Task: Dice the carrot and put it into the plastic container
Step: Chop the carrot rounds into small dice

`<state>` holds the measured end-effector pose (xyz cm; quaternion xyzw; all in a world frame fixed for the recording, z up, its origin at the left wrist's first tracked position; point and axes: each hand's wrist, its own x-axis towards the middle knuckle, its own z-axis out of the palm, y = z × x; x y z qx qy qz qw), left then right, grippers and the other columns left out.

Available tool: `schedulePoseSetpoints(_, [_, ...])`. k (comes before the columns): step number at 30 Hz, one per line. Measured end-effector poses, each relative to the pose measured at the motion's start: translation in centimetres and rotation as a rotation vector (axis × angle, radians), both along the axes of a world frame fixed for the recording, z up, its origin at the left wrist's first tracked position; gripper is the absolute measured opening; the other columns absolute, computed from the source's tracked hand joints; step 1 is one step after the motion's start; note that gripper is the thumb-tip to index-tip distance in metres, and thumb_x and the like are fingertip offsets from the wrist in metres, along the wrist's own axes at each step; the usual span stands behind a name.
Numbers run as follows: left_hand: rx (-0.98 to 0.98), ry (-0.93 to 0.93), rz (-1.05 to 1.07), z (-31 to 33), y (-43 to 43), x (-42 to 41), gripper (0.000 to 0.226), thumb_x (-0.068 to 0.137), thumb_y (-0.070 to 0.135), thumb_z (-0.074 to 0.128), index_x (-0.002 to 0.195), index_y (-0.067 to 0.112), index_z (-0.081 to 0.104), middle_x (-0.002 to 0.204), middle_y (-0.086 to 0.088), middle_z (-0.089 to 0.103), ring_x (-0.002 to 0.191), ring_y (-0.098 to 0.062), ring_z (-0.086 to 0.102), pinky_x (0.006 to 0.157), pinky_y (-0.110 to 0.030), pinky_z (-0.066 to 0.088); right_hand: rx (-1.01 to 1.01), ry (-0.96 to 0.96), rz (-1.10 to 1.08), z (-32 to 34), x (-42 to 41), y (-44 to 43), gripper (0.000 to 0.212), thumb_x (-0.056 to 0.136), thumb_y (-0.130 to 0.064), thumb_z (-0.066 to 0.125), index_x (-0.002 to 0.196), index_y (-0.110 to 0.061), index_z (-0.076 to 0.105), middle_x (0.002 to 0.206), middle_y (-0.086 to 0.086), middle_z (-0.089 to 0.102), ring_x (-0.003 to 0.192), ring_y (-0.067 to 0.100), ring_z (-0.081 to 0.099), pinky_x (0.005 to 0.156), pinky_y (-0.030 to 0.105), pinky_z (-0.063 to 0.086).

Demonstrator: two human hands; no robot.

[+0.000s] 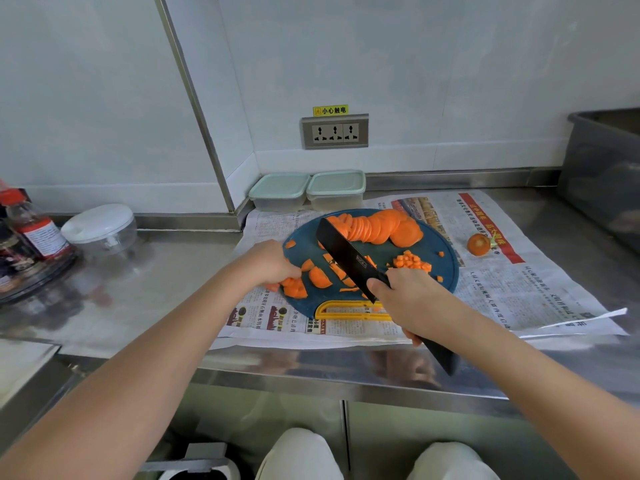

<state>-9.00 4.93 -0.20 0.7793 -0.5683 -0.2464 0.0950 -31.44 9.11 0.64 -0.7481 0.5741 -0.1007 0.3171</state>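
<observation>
A round dark blue cutting board (440,271) lies on newspaper. A row of orange carrot slices (377,228) leans along its far edge. A small heap of diced carrot (412,261) sits at the right. Half-cut carrot pieces (320,277) lie at the left. My left hand (268,263) curls its fingers over carrot pieces at the board's left edge. My right hand (412,301) grips the handle of a black cleaver (349,259), whose blade slants over the cut pieces. Two lidded plastic containers (278,190) (336,188) stand behind the board against the wall.
A carrot end (478,244) lies on the newspaper (540,271) right of the board. A yellow peeler (349,311) rests at the board's near edge. A chopper bowl (102,228) and sauce bottles (34,226) stand at the left, a grey bin (602,174) at the right.
</observation>
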Motion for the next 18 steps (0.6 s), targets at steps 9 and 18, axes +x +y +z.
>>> schedulePoseSetpoints(9, [0.135, -0.041, 0.007, -0.8, 0.5, -2.4, 0.02, 0.085, 0.019, 0.063, 0.068, 0.01, 0.056, 0.063, -0.001, 0.06, 0.054, -0.017, 0.056, 0.06, -0.023, 0.051, 0.024, -0.01, -0.009, 0.2, -0.3, 0.2, 0.034, 0.103, -0.032, 0.036, 0.075, -0.013, 0.041, 0.064, 0.008, 0.048, 0.04, 0.017, 0.048, 0.036, 0.026, 0.044])
schedulePoseSetpoints(18, [0.168, -0.068, 0.028, 0.2, 0.7, -2.8, 0.02, 0.083, 0.015, 0.063, 0.066, 0.011, 0.054, 0.062, 0.0, 0.056, 0.05, -0.01, 0.052, 0.042, -0.015, 0.043, -0.002, 0.07, 0.062, 0.0, -0.4, 0.4, 0.035, 0.104, -0.031, 0.032, 0.072, -0.018, 0.038, 0.068, 0.005, 0.047, 0.046, 0.015, 0.047, 0.041, 0.028, 0.045])
